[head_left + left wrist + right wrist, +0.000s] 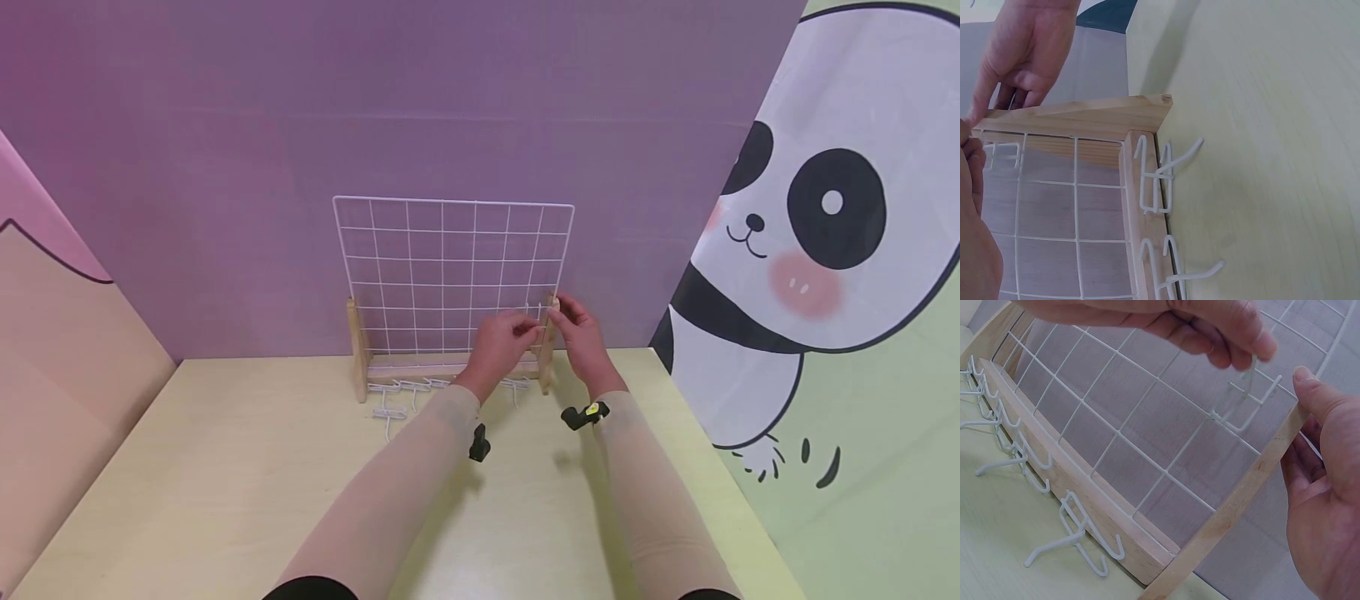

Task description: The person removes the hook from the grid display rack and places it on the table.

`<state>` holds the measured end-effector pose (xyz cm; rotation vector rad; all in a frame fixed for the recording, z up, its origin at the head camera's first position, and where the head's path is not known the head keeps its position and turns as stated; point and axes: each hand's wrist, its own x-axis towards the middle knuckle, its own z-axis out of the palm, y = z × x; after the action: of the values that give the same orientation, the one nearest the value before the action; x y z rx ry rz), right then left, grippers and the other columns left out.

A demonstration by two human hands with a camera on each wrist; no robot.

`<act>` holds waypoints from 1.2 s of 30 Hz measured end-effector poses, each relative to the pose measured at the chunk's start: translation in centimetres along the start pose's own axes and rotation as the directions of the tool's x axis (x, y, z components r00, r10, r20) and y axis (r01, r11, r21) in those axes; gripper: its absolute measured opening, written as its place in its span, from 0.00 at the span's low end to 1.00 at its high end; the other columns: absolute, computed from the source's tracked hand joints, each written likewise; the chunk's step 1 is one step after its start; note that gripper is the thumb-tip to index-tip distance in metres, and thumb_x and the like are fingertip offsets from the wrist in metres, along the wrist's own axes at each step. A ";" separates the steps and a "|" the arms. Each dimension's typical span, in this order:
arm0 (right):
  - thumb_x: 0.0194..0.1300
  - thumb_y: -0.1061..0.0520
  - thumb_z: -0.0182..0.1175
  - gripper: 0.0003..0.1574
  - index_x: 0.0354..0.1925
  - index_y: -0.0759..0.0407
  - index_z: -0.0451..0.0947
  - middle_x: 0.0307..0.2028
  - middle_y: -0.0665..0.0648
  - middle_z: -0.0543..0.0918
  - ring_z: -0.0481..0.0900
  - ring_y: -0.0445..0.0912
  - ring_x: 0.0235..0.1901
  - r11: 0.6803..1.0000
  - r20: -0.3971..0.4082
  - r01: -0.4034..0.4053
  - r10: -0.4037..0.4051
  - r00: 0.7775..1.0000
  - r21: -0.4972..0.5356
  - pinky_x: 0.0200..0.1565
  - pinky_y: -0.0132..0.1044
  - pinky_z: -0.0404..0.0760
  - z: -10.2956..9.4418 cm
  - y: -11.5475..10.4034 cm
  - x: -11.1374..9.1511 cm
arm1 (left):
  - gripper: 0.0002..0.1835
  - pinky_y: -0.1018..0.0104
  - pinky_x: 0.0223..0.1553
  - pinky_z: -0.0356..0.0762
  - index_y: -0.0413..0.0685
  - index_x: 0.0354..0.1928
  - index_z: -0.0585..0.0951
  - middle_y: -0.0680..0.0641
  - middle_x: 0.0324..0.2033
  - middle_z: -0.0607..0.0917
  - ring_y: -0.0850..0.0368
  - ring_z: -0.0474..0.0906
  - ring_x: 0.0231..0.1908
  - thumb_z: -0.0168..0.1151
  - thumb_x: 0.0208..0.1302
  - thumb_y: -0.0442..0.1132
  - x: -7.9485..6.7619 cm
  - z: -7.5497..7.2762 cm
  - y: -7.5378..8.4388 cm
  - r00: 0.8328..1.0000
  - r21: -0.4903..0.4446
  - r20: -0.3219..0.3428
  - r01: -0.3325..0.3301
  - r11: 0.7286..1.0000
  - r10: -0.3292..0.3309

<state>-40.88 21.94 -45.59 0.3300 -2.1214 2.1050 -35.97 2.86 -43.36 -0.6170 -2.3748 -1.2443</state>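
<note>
A white wire grid panel (453,200) stands upright in a wooden stand (1210,528) against the purple backdrop. My left hand (501,340) is at the panel's lower right and pinches a small white wire hook (1235,428) between thumb and fingertips. In the right wrist view the hook's frame lies against the grid wires; whether it is latched on, I cannot tell. My right hand (583,337) holds the top of the stand's right post (1085,117), its thumb on the near side and fingers behind.
Several more white wire hooks (1075,537) lie in a row along the stand's front bar, on the pale wooden table (225,483). One hook (388,413) sits nearer the front. Beyond the table's right edge is a panel with a panda print (885,333).
</note>
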 end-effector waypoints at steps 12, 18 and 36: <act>0.85 0.56 0.63 0.30 0.78 0.61 0.73 0.75 0.63 0.76 0.72 0.52 0.75 1.000 -0.010 0.001 -0.001 1.000 -0.010 0.79 0.46 0.69 -0.1 0.1 0.2 | 0.08 0.72 0.44 0.87 0.44 0.51 0.94 0.50 0.38 0.89 0.57 0.86 0.39 0.72 0.78 0.38 0.2 -0.2 0.1 0.998 0.016 -0.057 -0.034 0.999 0.035; 0.85 0.58 0.62 0.30 0.78 0.62 0.73 0.75 0.64 0.76 0.73 0.52 0.74 1.000 -0.008 0.008 -0.008 1.000 0.015 0.79 0.46 0.69 -0.1 0.1 0.2 | 0.07 0.70 0.42 0.87 0.45 0.51 0.94 0.51 0.37 0.88 0.57 0.84 0.38 0.72 0.77 0.38 0.4 -0.3 0.1 0.997 0.012 -0.072 -0.019 1.000 0.019; 0.84 0.59 0.62 0.29 0.77 0.65 0.74 0.74 0.67 0.77 0.76 0.48 0.70 0.999 -0.004 0.021 -0.020 1.000 0.041 0.77 0.45 0.71 0.1 0.0 0.2 | 0.07 0.68 0.44 0.88 0.42 0.48 0.94 0.48 0.39 0.91 0.55 0.86 0.38 0.73 0.77 0.37 1.2 -1.0 0.0 0.990 -0.017 -0.128 -0.070 0.997 0.067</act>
<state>-41.06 21.80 -45.50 0.3512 -2.0661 2.1391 -36.82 2.29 -42.21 -0.6026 -2.2205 -1.2430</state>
